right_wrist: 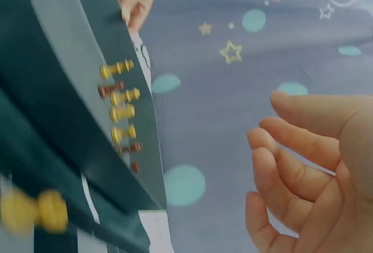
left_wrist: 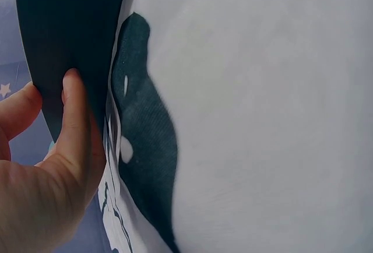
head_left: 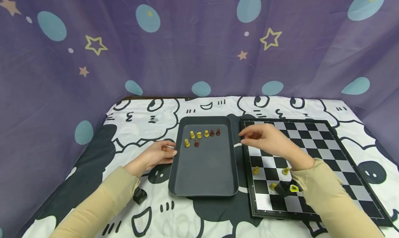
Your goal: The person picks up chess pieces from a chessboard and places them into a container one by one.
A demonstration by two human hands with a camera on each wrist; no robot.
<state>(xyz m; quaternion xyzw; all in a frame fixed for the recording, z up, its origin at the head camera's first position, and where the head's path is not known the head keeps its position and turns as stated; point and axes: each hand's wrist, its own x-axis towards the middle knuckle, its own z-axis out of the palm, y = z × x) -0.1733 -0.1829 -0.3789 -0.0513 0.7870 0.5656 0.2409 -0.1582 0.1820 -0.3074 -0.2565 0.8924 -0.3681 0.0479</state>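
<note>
My left hand (head_left: 159,154) holds the left rim of the dark grey tray (head_left: 205,175), thumb at the edge and fingers against the outer wall in the left wrist view. Inside the tray, toward its far end, stand several yellow chess pieces (head_left: 187,143) and three dark red ones (head_left: 196,143). Over the left edge of the chessboard (head_left: 315,134) hovers my right hand (head_left: 265,137), fingers loosely bent with nothing between them. Beneath the right wrist, several yellow chess pieces (head_left: 256,170) stand on the board's near left squares.
A white cloth (head_left: 156,118) with black cartoon drawings covers the table. Behind it hangs a purple curtain (head_left: 193,51) with stars and blue ovals. A narrow strip of cloth separates tray and chessboard. A small black block (head_left: 140,195) shows by the left sleeve.
</note>
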